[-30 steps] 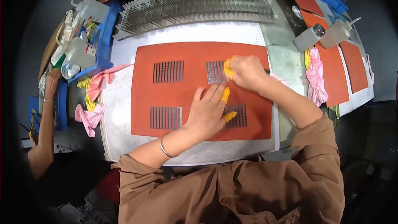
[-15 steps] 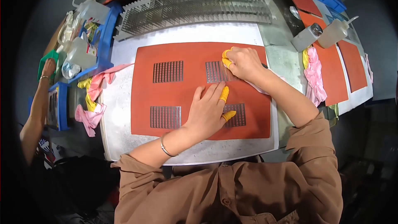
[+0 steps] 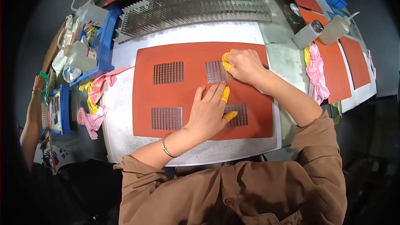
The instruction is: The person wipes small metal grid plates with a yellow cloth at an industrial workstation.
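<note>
A worker in a brown shirt bends over a red mat (image 3: 154, 96), the right hand (image 3: 246, 64) at the right side of the far-right slotted metal plate (image 3: 213, 72). Its fingers are curled closely together; a dark tip (image 3: 265, 66) juts out behind them, but whether they grip a tool cannot be told. The left hand (image 3: 208, 108) lies spread and relaxed, grasping nothing visible, its longest fingertips at that plate's near edge (yellow covers (image 3: 225, 94) sheathe some fingers on both hands). Over the past second the right fingers have shifted slightly toward the far side, while the left hand has barely moved, which suggests the work remains on this one plate. The far-left plate (image 3: 168, 73) and near-left plate (image 3: 167, 118) lie flat and untouched; the near-right plate (image 3: 239, 116) is partly covered by the left hand. Beyond the mat stand toothed metal racks (image 3: 200, 8). At far left, a co-worker's hand (image 3: 38, 83) has moved farther left beside a green object (image 3: 43, 78).
</note>
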A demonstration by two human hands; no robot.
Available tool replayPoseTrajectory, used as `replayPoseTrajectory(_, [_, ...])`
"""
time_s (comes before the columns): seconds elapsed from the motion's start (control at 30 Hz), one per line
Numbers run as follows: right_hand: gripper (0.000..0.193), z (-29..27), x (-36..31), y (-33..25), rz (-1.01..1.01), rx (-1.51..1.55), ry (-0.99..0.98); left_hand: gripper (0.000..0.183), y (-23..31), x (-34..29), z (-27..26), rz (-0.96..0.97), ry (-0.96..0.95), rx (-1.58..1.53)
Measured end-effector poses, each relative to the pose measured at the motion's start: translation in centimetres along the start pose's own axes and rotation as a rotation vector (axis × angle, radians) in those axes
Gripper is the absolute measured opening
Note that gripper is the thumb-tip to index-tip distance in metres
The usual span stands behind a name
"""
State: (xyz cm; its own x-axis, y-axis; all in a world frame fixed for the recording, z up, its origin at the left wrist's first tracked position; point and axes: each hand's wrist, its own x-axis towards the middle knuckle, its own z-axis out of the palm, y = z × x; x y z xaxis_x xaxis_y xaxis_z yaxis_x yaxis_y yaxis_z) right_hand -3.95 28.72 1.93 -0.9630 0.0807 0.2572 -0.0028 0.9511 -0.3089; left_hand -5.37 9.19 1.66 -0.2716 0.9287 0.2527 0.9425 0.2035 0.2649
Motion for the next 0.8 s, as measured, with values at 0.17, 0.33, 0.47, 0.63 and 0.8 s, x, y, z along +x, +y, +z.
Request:
replayPoseTrajectory(0.17, [0.009,0.4,-1.5,-0.8,-0.020,0.021,-0.072,0.052,-0.3,-0.6,-0.1,-0.010,-0.024,0.013])
replayPoseTrajectory(0.33, [0.008,0.8,0.4,0.9,-0.025,0.027,0.083,0.050,0.2,0.1,-0.1,0.010,0.004,-0.021])
replayPoseTrajectory(0.47, [0.008,0.9,-2.1,-0.8,-0.067,0.014,-0.019,0.053,-0.4,-0.9,0.7,0.004,0.000,-0.071])
replayPoseTrajectory(0.63, [0.007,0.5,-1.7,-0.2,-0.051,0.018,0.049,0.055,0.3,-0.2,0.2,0.004,0.015,-0.026])
replayPoseTrajectory(0.8, [0.005,0.2,-2.4,-1.2,-0.088,-0.002,-0.054,0.052,-0.1,-1.0,0.5,0.007,0.014,-0.048])
